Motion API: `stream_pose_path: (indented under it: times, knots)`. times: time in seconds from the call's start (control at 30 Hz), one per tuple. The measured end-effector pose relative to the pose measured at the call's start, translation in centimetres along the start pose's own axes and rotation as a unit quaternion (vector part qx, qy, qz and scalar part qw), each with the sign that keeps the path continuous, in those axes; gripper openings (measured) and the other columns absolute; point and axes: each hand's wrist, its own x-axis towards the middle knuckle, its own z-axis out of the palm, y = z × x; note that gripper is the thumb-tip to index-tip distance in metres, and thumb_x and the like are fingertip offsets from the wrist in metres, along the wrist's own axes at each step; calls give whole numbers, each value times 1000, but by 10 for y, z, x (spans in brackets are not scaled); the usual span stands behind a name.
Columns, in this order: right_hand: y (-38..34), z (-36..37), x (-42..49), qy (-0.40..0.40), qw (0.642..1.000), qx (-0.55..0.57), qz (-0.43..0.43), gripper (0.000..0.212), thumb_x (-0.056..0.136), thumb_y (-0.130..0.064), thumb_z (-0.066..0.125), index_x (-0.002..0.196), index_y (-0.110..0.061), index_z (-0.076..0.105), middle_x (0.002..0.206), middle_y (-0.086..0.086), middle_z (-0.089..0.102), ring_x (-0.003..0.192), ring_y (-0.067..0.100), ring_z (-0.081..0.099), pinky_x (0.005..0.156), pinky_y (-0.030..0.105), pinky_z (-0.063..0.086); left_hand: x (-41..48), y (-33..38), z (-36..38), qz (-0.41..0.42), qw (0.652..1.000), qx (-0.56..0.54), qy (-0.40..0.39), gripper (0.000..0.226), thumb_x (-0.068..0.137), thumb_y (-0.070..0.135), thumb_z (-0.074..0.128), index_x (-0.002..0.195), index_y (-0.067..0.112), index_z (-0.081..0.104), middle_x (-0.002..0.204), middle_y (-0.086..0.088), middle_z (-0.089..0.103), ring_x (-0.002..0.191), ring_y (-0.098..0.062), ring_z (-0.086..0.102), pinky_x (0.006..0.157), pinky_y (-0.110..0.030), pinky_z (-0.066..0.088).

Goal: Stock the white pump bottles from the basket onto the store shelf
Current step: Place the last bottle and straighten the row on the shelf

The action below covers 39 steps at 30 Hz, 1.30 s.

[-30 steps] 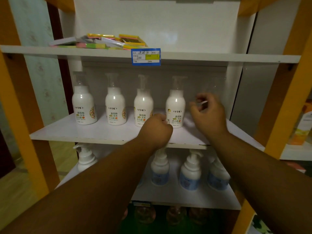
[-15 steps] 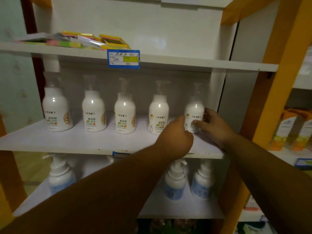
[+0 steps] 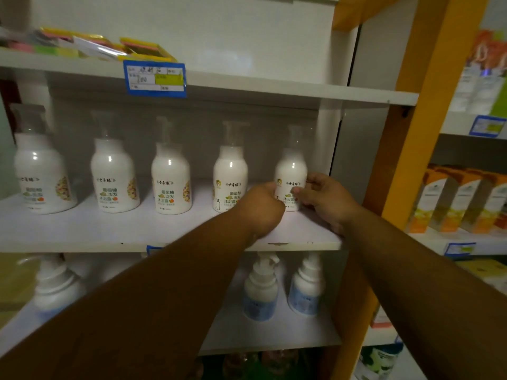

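Observation:
Several white pump bottles with clear caps stand in a row on the middle white shelf [image 3: 109,231]. The rightmost white pump bottle [image 3: 290,171] stands upright at the shelf's right end. My right hand [image 3: 326,198] wraps its lower right side, thumb across the label. My left hand [image 3: 260,207] is curled at the bottle's lower left and touches it. Just left of it stands another pump bottle [image 3: 230,174], partly hidden behind my left hand. The basket is out of view.
The lower shelf [image 3: 274,335] holds blue-labelled pump bottles [image 3: 260,292]. A blue price tag [image 3: 155,78] hangs on the upper shelf under flat coloured packets [image 3: 90,48]. An orange upright post [image 3: 422,119] stands to the right, with orange boxes [image 3: 461,201] beyond it.
A fifth bottle has come to stand at the right end of the row, with both hands closing on its base. The view has shifted right and closer to the shelf.

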Motion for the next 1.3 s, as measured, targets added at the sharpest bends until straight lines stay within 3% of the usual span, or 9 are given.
stream_pose_path:
  times: [0.17, 0.3, 0.4, 0.53, 1.03, 1.3]
  knots:
    - [-1, -2, -2, -3, 999, 35, 15, 40, 86, -4, 74, 124, -8, 60, 106, 8, 78, 94, 23, 76, 80, 36, 60, 1, -5, -3, 4, 998, -47, 47, 39, 85, 10, 49, 114, 18, 73, 100, -5, 76, 88, -28, 71, 82, -37, 56]
    - [-1, -2, 0, 4, 999, 36, 19, 45, 83, -6, 78, 124, -8, 60, 105, 8, 78, 92, 24, 77, 83, 42, 61, 2, -7, -3, 6, 992, -82, 91, 36, 76, 10, 52, 100, 14, 78, 91, -11, 76, 85, -34, 69, 85, -39, 54]
    - [1, -2, 2, 1, 999, 37, 21, 46, 82, -6, 79, 124, -8, 60, 107, 10, 77, 94, 27, 77, 90, 48, 59, 4, -8, -1, 11, 995, -41, 93, 35, 80, 8, 54, 108, 5, 73, 101, -18, 74, 96, -35, 69, 91, -48, 56]
    - [2, -2, 4, -4, 999, 41, 23, 50, 81, -7, 79, 126, -9, 59, 109, 11, 76, 97, 28, 76, 93, 52, 57, 9, -13, 0, 13, 995, -36, 97, 34, 82, 7, 57, 113, 5, 72, 105, -16, 74, 99, -34, 70, 95, -48, 54]
    - [0, 1, 0, 12, 999, 30, 16, 47, 82, -5, 78, 125, -8, 59, 107, 9, 77, 94, 25, 77, 89, 46, 59, 2, -7, 3, 15, 992, -34, 122, 33, 83, 19, 53, 106, 10, 75, 97, -14, 76, 95, -38, 70, 92, -47, 56]
    - [-2, 5, -2, 21, 999, 26, 12, 48, 84, -3, 76, 128, -5, 56, 108, 11, 76, 94, 24, 76, 86, 40, 61, -8, 2, 1, 21, 992, 3, 121, 28, 90, 12, 52, 106, 11, 76, 97, -9, 76, 91, -28, 70, 88, -37, 56]
